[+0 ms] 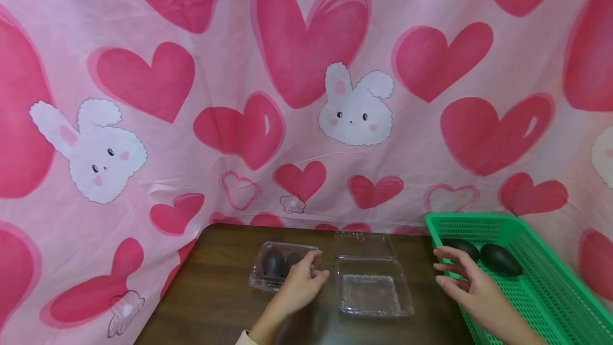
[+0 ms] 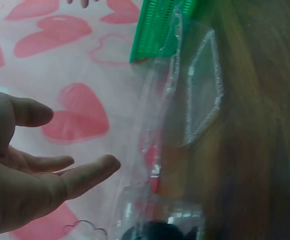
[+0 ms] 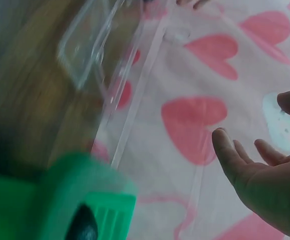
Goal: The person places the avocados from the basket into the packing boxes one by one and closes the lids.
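Observation:
My left hand (image 1: 301, 285) hovers over the right side of a clear plastic clamshell box (image 1: 261, 283), its fingers loosely spread and holding nothing. Dark oval fruits that look like avocados (image 1: 274, 264) lie inside that box, which appears closed. To its right, another clear clamshell (image 1: 373, 293) lies unfolded, its lid tipped back toward the cloth. My right hand (image 1: 474, 289) is above the left edge of a green plastic basket (image 1: 551, 249), fingers apart with nothing in them. Two dark avocados (image 1: 500, 260) lie at the basket's far end, one partly hidden by that hand.
A brown wooden table (image 1: 206, 292) bears the boxes and the basket. Behind it hangs a pink cloth (image 1: 297, 137) printed with hearts and rabbits, close to the table's far edge. The basket takes up the right side.

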`<action>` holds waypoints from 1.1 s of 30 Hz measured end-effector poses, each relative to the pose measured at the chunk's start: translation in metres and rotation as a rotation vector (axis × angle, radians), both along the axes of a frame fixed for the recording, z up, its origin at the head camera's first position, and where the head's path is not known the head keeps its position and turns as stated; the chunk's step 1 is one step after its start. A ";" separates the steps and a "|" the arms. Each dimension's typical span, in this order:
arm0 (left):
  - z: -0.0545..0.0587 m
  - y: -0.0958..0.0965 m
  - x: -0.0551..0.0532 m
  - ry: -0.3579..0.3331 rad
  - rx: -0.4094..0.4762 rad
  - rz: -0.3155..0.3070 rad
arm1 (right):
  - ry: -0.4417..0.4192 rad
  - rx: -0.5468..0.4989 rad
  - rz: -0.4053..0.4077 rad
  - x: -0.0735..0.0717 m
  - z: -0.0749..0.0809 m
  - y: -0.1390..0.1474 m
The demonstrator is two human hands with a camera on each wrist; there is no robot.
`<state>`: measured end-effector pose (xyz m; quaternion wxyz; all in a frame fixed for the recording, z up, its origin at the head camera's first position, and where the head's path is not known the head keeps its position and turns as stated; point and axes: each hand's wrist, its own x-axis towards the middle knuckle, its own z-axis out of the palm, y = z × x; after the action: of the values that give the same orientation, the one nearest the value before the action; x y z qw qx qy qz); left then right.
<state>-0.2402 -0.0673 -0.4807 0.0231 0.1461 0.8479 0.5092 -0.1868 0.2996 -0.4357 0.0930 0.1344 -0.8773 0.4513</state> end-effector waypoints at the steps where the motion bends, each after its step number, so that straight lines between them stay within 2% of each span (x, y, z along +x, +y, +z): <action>1: -0.003 0.003 -0.001 -0.011 -0.005 -0.008 | 0.013 0.014 -0.009 -0.002 0.001 0.004; 4: -0.010 0.011 -0.004 -0.016 -0.045 -0.023 | 0.038 0.047 -0.034 -0.007 0.003 0.014; 10: -0.021 0.024 -0.005 -0.002 -0.177 -0.032 | 0.052 0.079 -0.076 -0.017 0.002 0.034; 14: -0.028 0.029 -0.006 -0.013 -0.209 -0.024 | 0.022 0.054 -0.075 -0.025 0.001 0.053; 20: -0.037 0.037 -0.007 0.031 -0.256 0.004 | -0.068 0.094 -0.119 -0.038 0.003 0.083; 24: -0.041 0.042 -0.006 0.042 -0.242 0.016 | -0.105 0.120 -0.143 -0.047 0.002 0.097; 33: -0.057 0.049 -0.004 0.002 -0.155 0.040 | -0.167 0.152 -0.149 -0.067 -0.005 0.128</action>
<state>-0.2437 -0.0179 -0.5378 0.0234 0.1271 0.8875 0.4422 -0.2538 0.4272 -0.4407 0.0426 0.0375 -0.9213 0.3847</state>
